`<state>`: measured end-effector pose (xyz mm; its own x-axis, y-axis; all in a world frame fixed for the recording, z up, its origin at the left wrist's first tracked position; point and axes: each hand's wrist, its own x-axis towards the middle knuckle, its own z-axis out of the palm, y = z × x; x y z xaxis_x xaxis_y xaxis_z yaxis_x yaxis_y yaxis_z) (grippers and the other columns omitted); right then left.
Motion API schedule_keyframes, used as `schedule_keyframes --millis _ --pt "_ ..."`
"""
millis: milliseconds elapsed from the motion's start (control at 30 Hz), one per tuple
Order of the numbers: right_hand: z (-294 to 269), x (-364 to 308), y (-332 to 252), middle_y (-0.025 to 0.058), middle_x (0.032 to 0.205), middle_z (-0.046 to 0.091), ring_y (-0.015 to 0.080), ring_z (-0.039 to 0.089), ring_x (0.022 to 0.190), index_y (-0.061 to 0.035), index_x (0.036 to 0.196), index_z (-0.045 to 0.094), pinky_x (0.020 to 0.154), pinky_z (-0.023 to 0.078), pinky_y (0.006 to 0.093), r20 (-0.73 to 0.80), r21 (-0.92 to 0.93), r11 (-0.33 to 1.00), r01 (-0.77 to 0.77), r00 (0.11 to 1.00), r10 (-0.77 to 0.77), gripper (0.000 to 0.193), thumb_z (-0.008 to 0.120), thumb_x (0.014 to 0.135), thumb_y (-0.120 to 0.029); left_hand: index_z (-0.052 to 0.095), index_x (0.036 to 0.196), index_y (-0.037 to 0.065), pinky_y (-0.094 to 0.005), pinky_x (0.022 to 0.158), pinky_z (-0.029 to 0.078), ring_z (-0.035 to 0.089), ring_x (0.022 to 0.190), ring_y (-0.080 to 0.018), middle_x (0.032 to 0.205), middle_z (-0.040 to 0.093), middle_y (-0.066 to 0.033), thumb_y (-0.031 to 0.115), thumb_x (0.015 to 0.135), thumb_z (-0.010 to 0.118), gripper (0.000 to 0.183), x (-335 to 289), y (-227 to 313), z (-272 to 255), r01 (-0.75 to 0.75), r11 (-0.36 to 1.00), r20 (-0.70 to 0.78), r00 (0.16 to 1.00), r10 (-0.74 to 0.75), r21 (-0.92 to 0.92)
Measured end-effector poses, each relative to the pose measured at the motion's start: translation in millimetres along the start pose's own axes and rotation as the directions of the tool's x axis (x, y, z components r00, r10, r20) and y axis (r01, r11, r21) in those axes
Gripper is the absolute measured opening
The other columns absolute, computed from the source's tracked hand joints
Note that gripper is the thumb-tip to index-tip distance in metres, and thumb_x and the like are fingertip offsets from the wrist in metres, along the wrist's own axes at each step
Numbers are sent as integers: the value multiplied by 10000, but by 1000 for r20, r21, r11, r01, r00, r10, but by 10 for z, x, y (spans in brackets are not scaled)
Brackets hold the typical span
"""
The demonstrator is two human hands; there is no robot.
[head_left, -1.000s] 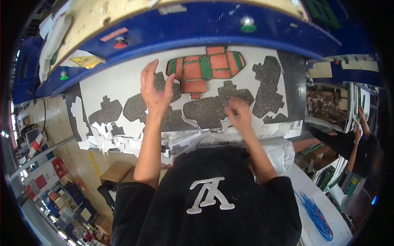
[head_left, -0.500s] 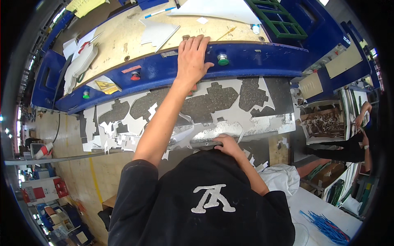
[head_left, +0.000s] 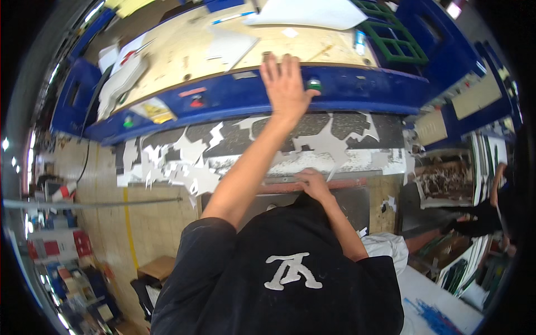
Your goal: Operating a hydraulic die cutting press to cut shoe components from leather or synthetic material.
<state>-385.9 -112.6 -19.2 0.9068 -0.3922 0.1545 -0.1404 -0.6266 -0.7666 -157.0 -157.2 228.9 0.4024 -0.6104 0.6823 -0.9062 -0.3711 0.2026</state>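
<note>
My left hand [head_left: 286, 89] reaches forward over the blue machine beam [head_left: 229, 97]. Its fingers are spread towards the wooden top, and the thumb lies at a green push button [head_left: 314, 85]. Closer to my body, my right hand [head_left: 314, 183] rests at the grey metal edge [head_left: 276, 180] of a flat bed, fingers apart and slightly bent, blurred. On the bed lies a cut-up white sheet [head_left: 329, 146], ragged pieces with dark gaps between them. Loose white scraps [head_left: 192, 177] hang over its near left edge. My left forearm covers part of the sheet.
Paper pieces [head_left: 231, 47], a pen [head_left: 233, 18] and a green rack [head_left: 391, 33] lie on the wooden top. A red button [head_left: 196, 101] sits further left on the beam. To the right are a box of brown scraps [head_left: 444, 176] and another person [head_left: 494, 195].
The bed with the cut sheet has slid away from me, further under the blue beam, and a reddish edge shows in front. My left thumb has come to the green button. The view has shifted slightly.
</note>
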Motion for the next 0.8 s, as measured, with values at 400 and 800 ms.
schedule_keyframes --millis 400,800 --pt "10 14 -66 162 1146 732 392 667 1104 -34 1196 767 975 540 460 -48 30 999 -41 998 42 352 824 855 -101 608 1394 78 -500 996 487 635 1154 -394 1225 681 -181 387 800 890 726 -2780 -1049 -357 164 961 438 898 -50 -225" --pt "480 138 -209 197 1061 660 410 652 1082 -53 1007 705 944 534 523 -163 -437 877 -199 977 140 176 550 925 -66 629 1160 55 -495 953 536 711 1064 -383 1097 728 -166 232 749 924 536 -3210 -1419 -227 243 970 643 739 -201 24"
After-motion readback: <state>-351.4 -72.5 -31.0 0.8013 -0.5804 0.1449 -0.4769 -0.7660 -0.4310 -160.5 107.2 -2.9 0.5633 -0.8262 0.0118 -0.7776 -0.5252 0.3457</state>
